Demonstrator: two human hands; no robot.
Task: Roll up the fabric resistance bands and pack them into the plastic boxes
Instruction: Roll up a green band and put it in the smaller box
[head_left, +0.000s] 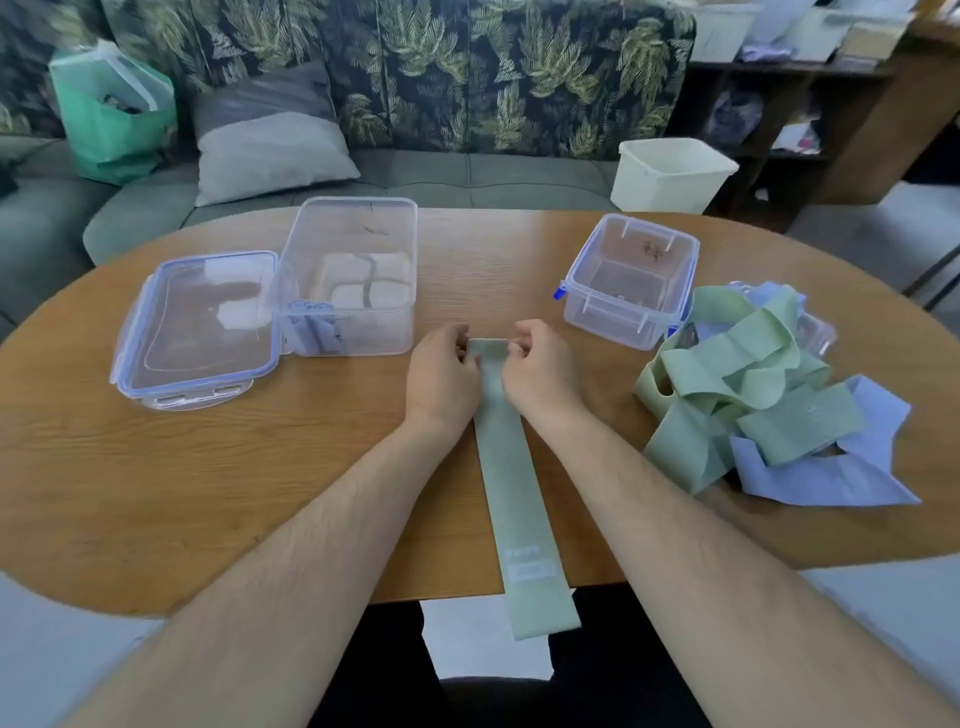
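- A flat band (511, 499) lay lengthwise down the middle of the table (208, 467), its near end hanging over the near edge.
- The left hand (441, 374) and right hand (540, 374) pinched its far end, one at each side.
- The large box (374, 332) stood behind and left of the hands, with the lid (197, 322) touching its left side.
- Rolled bands (311, 325) sat in that box's near-left corner.
- The small box (613, 317) stood behind and right of the hands.
- A pile of bands (758, 384) lay right of the hands, before the small box.
- A sofa (467, 176) ran behind the table, with a cushion (270, 156) and a bag (109, 124) on it.
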